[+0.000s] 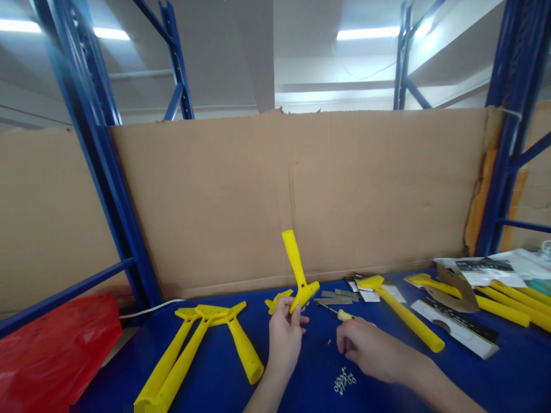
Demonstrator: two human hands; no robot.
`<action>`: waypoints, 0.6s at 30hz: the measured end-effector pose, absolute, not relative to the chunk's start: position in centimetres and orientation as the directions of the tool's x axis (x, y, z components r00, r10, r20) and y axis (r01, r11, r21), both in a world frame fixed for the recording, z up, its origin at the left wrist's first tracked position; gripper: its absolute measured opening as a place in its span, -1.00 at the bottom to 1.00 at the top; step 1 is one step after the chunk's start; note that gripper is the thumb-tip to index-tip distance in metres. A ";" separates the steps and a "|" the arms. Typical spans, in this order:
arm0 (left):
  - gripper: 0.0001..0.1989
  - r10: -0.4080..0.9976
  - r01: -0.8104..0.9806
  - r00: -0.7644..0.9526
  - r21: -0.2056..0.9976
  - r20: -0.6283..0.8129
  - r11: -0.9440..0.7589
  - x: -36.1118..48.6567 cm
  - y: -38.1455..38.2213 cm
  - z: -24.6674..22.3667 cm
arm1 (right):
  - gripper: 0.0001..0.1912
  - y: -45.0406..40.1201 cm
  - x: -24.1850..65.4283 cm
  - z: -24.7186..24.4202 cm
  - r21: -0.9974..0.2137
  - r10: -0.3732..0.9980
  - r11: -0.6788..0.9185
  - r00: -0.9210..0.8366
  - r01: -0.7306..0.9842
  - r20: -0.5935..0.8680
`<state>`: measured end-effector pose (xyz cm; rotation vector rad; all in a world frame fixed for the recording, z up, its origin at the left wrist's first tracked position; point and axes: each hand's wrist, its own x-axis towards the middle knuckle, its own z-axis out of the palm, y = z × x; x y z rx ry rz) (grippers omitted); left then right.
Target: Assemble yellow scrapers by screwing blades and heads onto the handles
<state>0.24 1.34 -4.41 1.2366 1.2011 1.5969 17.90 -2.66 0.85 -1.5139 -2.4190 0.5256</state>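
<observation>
My left hand (287, 335) grips a yellow plastic scraper (300, 281) by its wide head, with the round handle pointing up. My right hand (365, 347) is closed, fingers curled downward close above the blue table; whatever they pinch is hidden. Right behind its knuckles a screwdriver (344, 315) with a pale handle shows, its shaft pointing away to the left; I cannot tell whether the hand touches it. One small screw (329, 342) lies left of the fingertips. Nearer to me is a small pile of screws and nuts (344, 380).
Several yellow scrapers (215, 312) lie at left, and another scraper (404, 312) at right. Flat metal blades (340, 296) lie behind the screwdriver. White-and-black packaging (454, 327) is at far right, a red plastic bag (60, 350) at far left. A cardboard wall (301, 189) stands behind.
</observation>
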 end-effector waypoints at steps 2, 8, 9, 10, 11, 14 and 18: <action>-0.72 0.934 0.012 -0.224 0.959 0.279 -0.284 0.2 1.3 -4.4 | -0.73 -2.0 17.9 0.6 -0.459 0.911 0.400 -0.400 0.793 0.102; -0.90 0.835 0.343 -0.145 0.819 0.531 -0.461 -0.2 0.8 -4.1 | -0.84 0.3 18.5 0.8 -0.766 0.960 0.270 -0.108 0.583 0.257; -0.92 0.787 0.428 -0.110 0.743 0.607 -0.514 -0.4 0.7 -4.0 | -0.86 0.6 18.7 0.9 -0.828 0.972 0.228 -0.066 0.512 0.227; -0.91 0.724 0.511 -0.064 0.646 0.687 -0.567 -0.6 0.6 -3.9 | -0.88 0.7 18.8 1.1 -0.882 0.981 0.189 -0.037 0.433 0.192; -0.86 0.647 0.585 -0.013 0.530 0.763 -0.613 -0.8 0.6 -3.8 | -0.88 0.8 19.0 1.2 -0.922 0.986 0.161 -0.017 0.352 0.165; -0.75 0.397 0.724 0.162 0.165 0.904 -0.670 -1.1 0.3 -3.4 | -0.77 0.5 19.1 1.6 -0.982 0.988 0.145 0.036 0.124 0.150; -0.75 0.193 0.728 0.347 -0.134 0.918 -0.672 -1.3 -0.1 -2.6 | -0.73 -0.3 18.8 2.1 -0.990 0.989 0.141 0.036 -0.017 0.140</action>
